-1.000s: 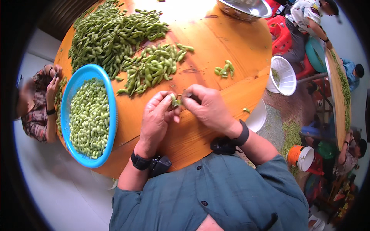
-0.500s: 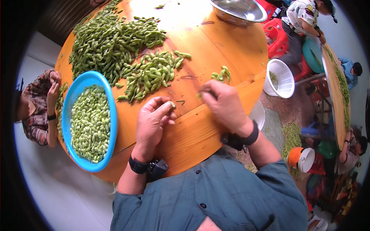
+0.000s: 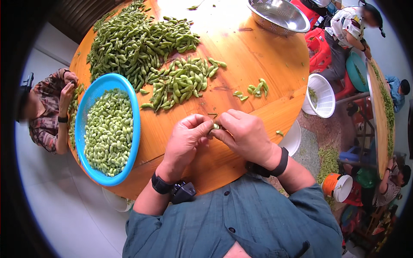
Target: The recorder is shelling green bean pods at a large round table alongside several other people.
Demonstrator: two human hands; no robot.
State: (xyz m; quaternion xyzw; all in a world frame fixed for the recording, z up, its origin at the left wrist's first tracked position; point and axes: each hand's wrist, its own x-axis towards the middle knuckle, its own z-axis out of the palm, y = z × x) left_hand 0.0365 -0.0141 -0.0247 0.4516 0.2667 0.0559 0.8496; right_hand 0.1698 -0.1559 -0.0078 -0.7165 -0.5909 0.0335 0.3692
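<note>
My left hand [image 3: 186,141] and my right hand [image 3: 250,134] meet above the near part of the round wooden table. Both are closed in a pinch on a small pale-green edamame bean [image 3: 216,126]. Whether part of its pod is still on it is hidden by the fingers. Just beyond my fingertips lies a small pile of picked edamame pods [image 3: 183,84], with a large heap of pods [image 3: 124,45] behind it. To the left, a blue plastic basket [image 3: 137,129] holds many shelled beans [image 3: 109,133].
Pod pieces [image 3: 258,89] lie on the table's right side. A steel colander [image 3: 279,28] stands at the back right, and a white basket [image 3: 329,101] beside the table. A person [image 3: 47,112] sits at the left; others work at another table [image 3: 378,120].
My right hand has come left to meet my left hand at the bean. Pod pieces have dropped among those on the right. The view has shifted slightly.
</note>
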